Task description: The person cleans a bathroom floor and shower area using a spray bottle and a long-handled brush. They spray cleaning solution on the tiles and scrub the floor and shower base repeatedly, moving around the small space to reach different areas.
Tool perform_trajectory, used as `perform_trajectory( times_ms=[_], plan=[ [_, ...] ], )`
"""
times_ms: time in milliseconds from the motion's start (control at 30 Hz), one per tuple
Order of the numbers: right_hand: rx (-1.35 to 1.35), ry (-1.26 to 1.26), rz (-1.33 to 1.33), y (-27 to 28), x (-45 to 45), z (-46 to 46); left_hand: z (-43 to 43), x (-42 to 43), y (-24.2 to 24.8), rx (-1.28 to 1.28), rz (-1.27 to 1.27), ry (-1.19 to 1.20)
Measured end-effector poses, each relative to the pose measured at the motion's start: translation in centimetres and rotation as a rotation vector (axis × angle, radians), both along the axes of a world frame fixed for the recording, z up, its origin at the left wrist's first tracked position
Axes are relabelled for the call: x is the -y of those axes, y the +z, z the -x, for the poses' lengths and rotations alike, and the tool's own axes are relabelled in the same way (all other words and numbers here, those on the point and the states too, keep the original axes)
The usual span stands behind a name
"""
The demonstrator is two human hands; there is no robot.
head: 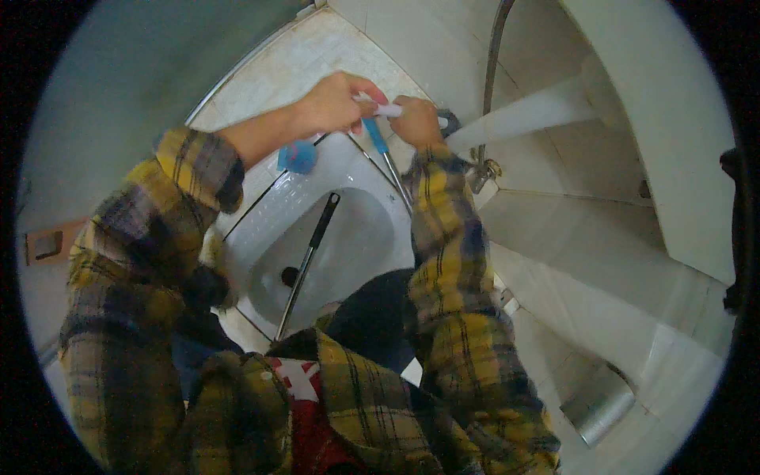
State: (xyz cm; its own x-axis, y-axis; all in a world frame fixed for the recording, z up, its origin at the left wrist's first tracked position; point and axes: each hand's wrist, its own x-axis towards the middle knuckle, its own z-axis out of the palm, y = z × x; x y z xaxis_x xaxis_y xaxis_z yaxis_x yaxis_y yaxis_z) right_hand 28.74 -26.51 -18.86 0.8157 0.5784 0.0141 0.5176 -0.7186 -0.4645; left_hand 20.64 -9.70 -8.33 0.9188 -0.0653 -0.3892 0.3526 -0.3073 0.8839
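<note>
My left hand (335,104) and my right hand (415,119) are close together above the far end of a squat toilet (362,214). Between them runs a white cylindrical handle (389,110); the fingers of both hands are around it. Just below the hands is a metal rod with a blue grip (375,135), which slants down behind my right sleeve. A blue object (298,157), its kind unclear, sits at the toilet's far left rim, beneath my left forearm. A metal pole with a black grip (322,219) lies across the bowl.
A flexible metal hose (491,65) hangs on the tiled wall at right, above a metal valve (487,172). A white pipe (522,113) slants across there. A metal cylindrical bin or holder (599,404) is at lower right. A brown-framed fixture (50,244) is at far left.
</note>
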Motion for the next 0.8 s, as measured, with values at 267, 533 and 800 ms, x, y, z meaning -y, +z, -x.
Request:
perform_trajectory(
  times_ms=[267,533,800],
  plan=[
    [0.202,-0.336,-0.342,-6.5,1.0,-0.7,-4.1,-0.8,-2.5,0.657,0.040,-0.370],
    [0.413,-0.396,-0.711,-4.8,-11.7,-3.4,-8.0,-4.5,-0.6,0.744,0.213,-0.452],
    [0.252,-0.191,-0.813,-6.2,-10.3,-2.9,-5.9,-5.4,-5.3,0.974,0.438,-0.588]
  ],
)
